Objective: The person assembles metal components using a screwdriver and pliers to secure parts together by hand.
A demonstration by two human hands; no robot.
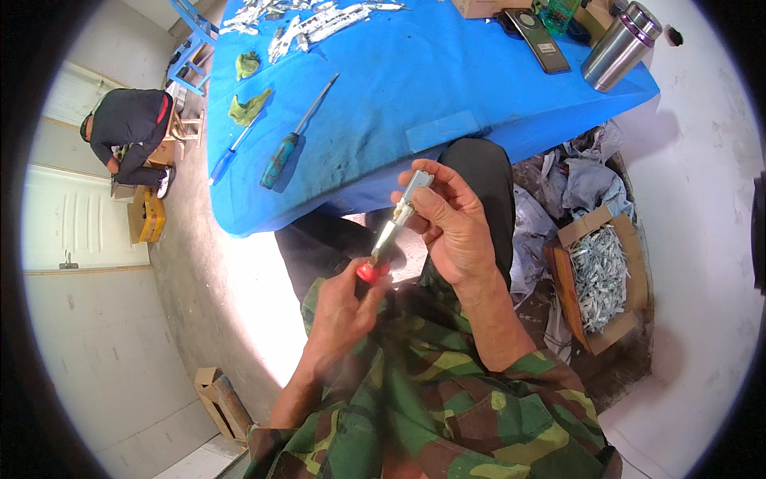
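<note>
My left hand [339, 315] is closed around the red handle [372, 273] of a tool with a pale, tapering metal blade. Its grip end is hidden in my fingers. Between the thumb and fingers of my right hand [461, 231] is a small silver metal part [416, 186], long and narrow. The blade's upper end meets the lower end of this part; exactly how they touch is too small to tell. Both hands are above my lap, in front of the near edge of the blue-covered table [375, 112].
On the table lie a teal-handled screwdriver [281, 162], a blue-handled one [223, 165], green gloves or rags [249, 108], silver strips [335, 22], a phone [538, 44] and a steel flask [620, 52]. A carton of metal strips [600, 275] stands right; a person [132, 120] bends at left.
</note>
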